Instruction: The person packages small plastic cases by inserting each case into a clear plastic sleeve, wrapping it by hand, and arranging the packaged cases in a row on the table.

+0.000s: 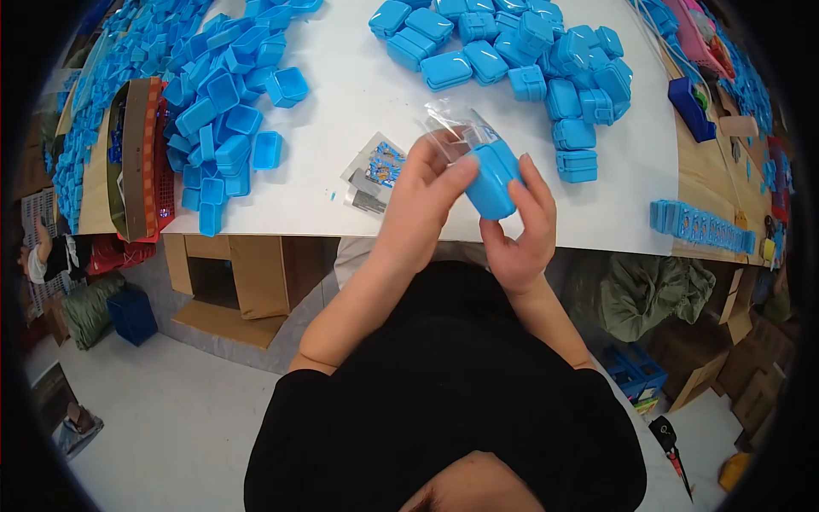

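Observation:
Between my two hands is a small blue plastic case (490, 189), tilted above the white tabletop. My left hand (426, 188) grips its upper left end, thumb on its face. A crumpled piece of clear plastic (445, 113), like a thin bag, sticks out past those fingers and covers the case's far end. My right hand (527, 235) holds the lower right end between thumb and fingers. Just left of my left wrist lie printed sheets in clear plastic (384, 164), with a blue patterned one on top and a grey one (368, 198) below it.
Closed blue cases (512, 43) are heaped at the back right, and open blue shells (223, 94) at the left. A brown and orange box (136, 162) stands beside the shells. Flat blue pieces (704, 225) line the right edge. A cardboard box (256, 277) sits under the table.

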The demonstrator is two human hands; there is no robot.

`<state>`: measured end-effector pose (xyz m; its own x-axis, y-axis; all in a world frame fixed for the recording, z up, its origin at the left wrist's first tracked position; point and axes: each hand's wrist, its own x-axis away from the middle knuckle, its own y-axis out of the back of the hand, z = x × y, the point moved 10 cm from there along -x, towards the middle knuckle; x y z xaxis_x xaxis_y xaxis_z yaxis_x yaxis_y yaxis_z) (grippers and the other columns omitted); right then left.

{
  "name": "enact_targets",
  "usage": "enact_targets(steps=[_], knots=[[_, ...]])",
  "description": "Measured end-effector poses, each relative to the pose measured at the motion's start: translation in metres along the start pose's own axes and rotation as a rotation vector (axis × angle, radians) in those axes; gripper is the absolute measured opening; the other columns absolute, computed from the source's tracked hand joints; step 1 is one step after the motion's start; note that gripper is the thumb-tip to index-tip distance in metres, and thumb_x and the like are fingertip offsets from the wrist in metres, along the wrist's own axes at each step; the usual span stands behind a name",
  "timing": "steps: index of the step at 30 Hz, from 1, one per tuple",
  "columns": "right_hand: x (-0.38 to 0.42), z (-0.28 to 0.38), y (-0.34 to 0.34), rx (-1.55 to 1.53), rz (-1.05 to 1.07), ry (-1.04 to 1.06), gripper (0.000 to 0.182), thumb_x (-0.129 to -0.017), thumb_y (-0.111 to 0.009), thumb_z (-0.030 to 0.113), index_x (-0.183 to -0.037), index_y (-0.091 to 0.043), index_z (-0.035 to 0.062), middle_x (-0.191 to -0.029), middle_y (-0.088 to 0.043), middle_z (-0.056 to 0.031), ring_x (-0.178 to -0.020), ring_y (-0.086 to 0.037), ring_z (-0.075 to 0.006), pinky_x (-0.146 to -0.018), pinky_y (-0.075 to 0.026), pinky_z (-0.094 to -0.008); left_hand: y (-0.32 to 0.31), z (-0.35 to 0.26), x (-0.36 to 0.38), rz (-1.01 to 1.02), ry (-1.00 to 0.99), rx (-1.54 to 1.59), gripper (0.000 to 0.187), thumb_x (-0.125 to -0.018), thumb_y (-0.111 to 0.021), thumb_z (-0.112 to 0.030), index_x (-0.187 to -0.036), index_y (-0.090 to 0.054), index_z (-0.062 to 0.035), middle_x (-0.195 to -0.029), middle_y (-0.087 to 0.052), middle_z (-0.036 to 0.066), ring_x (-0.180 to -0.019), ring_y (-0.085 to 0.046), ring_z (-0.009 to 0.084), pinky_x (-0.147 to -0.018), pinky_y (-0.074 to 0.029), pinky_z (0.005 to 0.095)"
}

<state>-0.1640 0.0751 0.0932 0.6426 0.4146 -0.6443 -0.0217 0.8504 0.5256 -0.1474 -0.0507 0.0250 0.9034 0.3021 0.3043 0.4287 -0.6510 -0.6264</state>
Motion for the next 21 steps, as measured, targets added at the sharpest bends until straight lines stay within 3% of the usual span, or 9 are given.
enact_targets(steps=[2,3,7,13,17,21], knots=[[0.003,0.009,0.0,0.052,0.009,0.106,0.06,-0.071,-0.07,-0.006,-0.127,-0.049,0.0058,-0.12,-0.053,-0.011,-0.108,-0.054,-0.0257,-0.092,-0.045,-0.0311,-0.003,0.013,0.002,0.079,0.179,0.279,0.052,-0.085,-0.065,-0.004,-0.131,-0.041,-0.0017,-0.118,-0.054,0.014,-0.105,-0.054,0.0199,-0.095,-0.044,0.0324],[0.003,0.009,0.0,0.053,0.006,0.105,0.06,-0.071,-0.07,-0.006,-0.127,-0.049,0.0058,-0.12,-0.053,-0.011,-0.108,-0.054,-0.0257,-0.092,-0.045,-0.0311,-0.004,0.015,0.001,0.081,0.18,0.277,0.052,-0.085,-0.065,-0.004,-0.131,-0.041,-0.0017,-0.118,-0.054,0.014,-0.105,-0.054,0.0199,-0.095,-0.044,0.0324],[0.006,-0.026,-0.003,-0.251,-0.024,-0.268,0.061,-0.067,-0.072,-0.006,-0.124,-0.054,0.0063,-0.123,-0.054,-0.0119,-0.101,-0.056,-0.0249,-0.085,-0.05,-0.0302,0.001,0.01,-0.003,0.019,0.021,0.128,0.059,-0.084,-0.066,-0.004,-0.136,-0.037,-0.0029,-0.122,-0.052,0.017,-0.111,-0.052,0.0239,-0.1,-0.041,0.0336],[0.003,-0.032,-0.004,-0.236,0.066,-0.279,0.059,-0.07,-0.072,-0.006,-0.125,-0.054,0.0051,-0.121,-0.053,-0.0114,-0.102,-0.055,-0.0244,-0.084,-0.05,-0.0302,-0.006,0.01,-0.004,0.095,-0.076,0.051,0.071,-0.081,-0.068,-0.002,-0.142,-0.032,-0.0061,-0.125,-0.051,0.018,-0.113,-0.052,0.0273,-0.103,-0.04,0.0368],[0.021,-0.055,-0.017,-0.529,0.084,-0.604,0.059,-0.072,-0.071,-0.005,-0.127,-0.053,0.0044,-0.12,-0.053,-0.0109,-0.104,-0.054,-0.024,-0.083,-0.049,-0.0306,-0.02,-0.002,-0.007,0.177,-0.154,-0.02,0.089,-0.076,-0.078,-0.014,-0.147,-0.025,-0.0096,-0.135,-0.046,0.022,-0.127,-0.045,0.0358,-0.106,-0.038,0.0451],[0.013,-0.043,-0.01,-0.341,0.128,-0.401,0.061,-0.073,-0.07,-0.004,-0.13,-0.05,0.0032,-0.123,-0.051,-0.0113,-0.108,-0.053,-0.0242,-0.09,-0.046,-0.0315,-0.012,0.014,-0.005,0.118,-0.081,0.122,0.094,-0.074,-0.079,-0.012,-0.148,-0.022,-0.0115,-0.133,-0.049,0.023,-0.128,-0.045,0.0366,-0.106,-0.039,0.0471]])
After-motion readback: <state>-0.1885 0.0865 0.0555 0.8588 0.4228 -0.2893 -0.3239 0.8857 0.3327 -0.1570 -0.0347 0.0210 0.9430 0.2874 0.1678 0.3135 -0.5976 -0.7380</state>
